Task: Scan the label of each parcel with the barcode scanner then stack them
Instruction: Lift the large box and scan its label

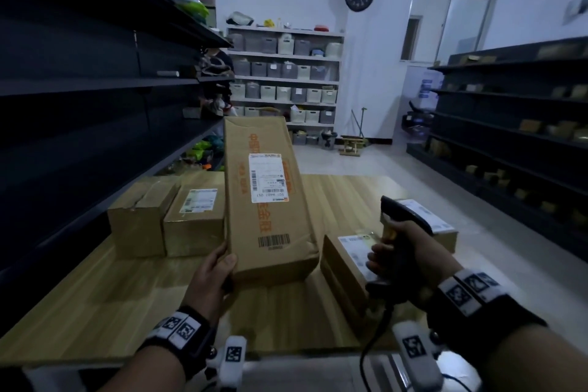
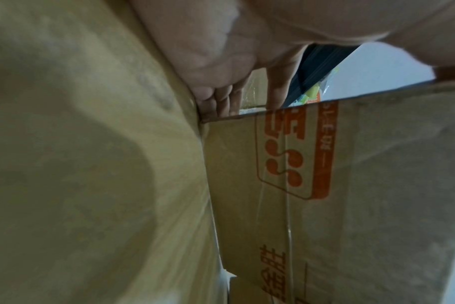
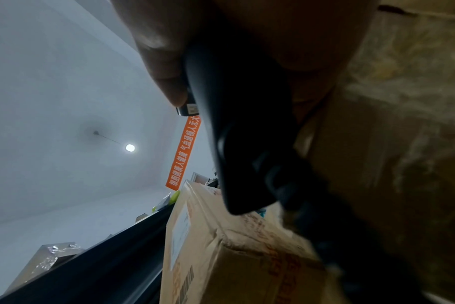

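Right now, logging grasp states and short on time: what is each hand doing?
Left hand: holds the long parcel by its near lower corner, tilted up off the table.
Right hand: grips the barcode scanner by its handle.

The long box (image 1: 267,200) is brown with orange writing, a white label (image 1: 269,177) and black barcode stripes. Right of it, the scanner (image 1: 401,232) is black. Under it, the table (image 1: 95,302) is light wood with stripes.

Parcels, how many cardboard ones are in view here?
5: long parcel in left hand; two side by side at table's left; two behind right hand.
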